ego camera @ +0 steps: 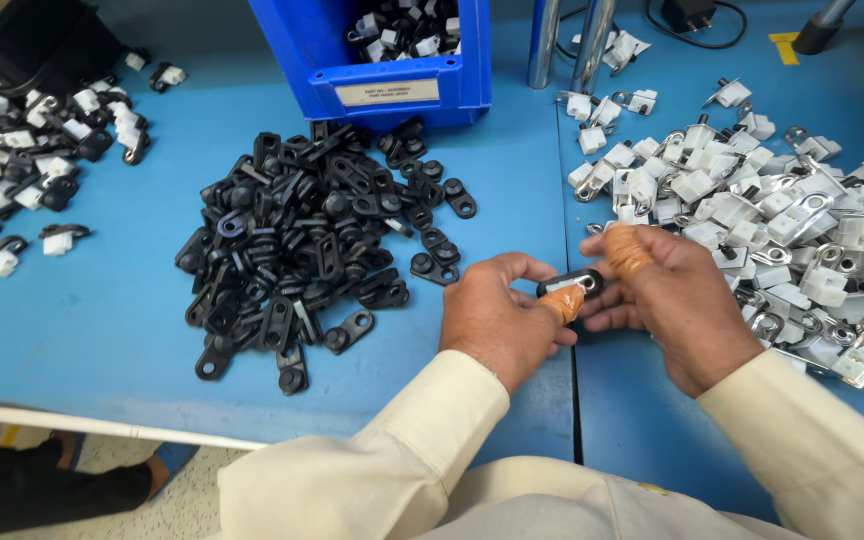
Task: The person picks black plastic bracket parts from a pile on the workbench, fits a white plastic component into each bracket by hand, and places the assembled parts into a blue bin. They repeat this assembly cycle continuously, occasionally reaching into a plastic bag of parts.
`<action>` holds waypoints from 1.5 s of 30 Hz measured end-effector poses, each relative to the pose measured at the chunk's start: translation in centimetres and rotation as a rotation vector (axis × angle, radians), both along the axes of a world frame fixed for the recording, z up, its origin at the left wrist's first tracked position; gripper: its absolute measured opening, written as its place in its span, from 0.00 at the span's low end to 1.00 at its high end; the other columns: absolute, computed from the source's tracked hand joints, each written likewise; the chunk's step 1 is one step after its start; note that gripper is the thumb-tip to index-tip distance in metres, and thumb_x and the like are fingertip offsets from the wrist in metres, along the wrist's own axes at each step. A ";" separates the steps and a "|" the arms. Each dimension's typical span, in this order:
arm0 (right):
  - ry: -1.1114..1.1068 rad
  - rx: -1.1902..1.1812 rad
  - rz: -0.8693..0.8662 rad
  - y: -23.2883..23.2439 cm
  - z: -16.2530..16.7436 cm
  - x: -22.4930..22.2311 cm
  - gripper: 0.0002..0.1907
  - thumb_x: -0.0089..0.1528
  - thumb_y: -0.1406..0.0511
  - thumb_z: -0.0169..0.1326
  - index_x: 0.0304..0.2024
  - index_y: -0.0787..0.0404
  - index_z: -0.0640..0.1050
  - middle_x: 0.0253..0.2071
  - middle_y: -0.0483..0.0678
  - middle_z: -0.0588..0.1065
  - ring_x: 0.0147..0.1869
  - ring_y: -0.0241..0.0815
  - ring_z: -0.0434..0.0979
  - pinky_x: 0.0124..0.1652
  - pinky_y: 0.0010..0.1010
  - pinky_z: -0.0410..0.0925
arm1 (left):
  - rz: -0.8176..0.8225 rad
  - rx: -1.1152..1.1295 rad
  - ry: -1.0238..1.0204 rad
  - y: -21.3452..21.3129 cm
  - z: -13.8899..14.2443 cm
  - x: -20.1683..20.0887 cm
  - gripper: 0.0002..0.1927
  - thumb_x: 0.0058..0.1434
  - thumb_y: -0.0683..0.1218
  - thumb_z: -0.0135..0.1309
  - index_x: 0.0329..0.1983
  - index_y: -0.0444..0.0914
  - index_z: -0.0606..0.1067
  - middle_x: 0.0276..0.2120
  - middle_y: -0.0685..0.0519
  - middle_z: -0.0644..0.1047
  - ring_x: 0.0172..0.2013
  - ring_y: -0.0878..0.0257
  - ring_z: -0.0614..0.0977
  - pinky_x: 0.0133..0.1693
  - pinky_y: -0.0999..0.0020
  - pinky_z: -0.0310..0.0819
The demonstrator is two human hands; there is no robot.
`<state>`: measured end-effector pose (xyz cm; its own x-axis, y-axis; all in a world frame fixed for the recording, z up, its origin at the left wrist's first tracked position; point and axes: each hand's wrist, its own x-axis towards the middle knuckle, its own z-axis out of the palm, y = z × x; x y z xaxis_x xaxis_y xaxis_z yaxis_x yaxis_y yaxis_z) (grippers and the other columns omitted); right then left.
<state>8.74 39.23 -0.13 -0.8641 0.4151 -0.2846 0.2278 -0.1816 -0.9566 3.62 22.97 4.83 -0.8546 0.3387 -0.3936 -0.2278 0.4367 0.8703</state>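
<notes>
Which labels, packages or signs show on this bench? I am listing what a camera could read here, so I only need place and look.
Label: on the front lip of the blue bin at the top centre, a pale rectangular strip with small dark print.
Yellow tape mark: top right on the blue table, a short angled strip.
Dark container: top left corner, its pale sticker only partly in view.
No screens are visible.

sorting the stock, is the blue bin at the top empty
No, the blue bin holds black and white parts in its open top.
</notes>
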 end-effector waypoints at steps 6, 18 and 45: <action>-0.059 0.013 0.077 0.1 0.5 0.3 0.10 0.65 0.73 0.51 0.46 0.69 0.80 0.37 0.53 0.80 0.34 0.40 0.80 0.35 0.30 0.75 | -0.082 0.039 0.174 -0.9 0.0 0.7 0.30 0.53 0.39 0.63 0.61 0.42 0.72 0.31 0.49 0.85 0.29 0.64 0.88 0.30 0.72 0.84; -0.022 -0.101 -0.111 -5.6 1.8 -1.2 0.16 0.73 0.62 0.46 0.50 0.69 0.79 0.37 0.56 0.76 0.35 0.45 0.81 0.36 0.33 0.75 | -0.038 0.072 0.047 -4.8 0.6 -3.0 0.18 0.57 0.38 0.61 0.51 0.40 0.80 0.30 0.49 0.85 0.29 0.66 0.88 0.30 0.74 0.84; -0.050 -0.114 -0.095 -10.7 1.1 -4.3 0.12 0.64 0.66 0.48 0.42 0.69 0.77 0.31 0.53 0.80 0.26 0.41 0.79 0.28 0.30 0.73 | -0.040 0.048 0.169 -10.5 0.7 -5.2 0.17 0.52 0.41 0.67 0.47 0.39 0.83 0.27 0.50 0.85 0.25 0.66 0.86 0.26 0.74 0.81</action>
<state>4.42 28.56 1.01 -0.8061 0.4569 -0.3760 0.2512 -0.3110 -0.9166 -1.59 12.51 5.49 -0.8927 0.3886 -0.2283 -0.0601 0.3993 0.9148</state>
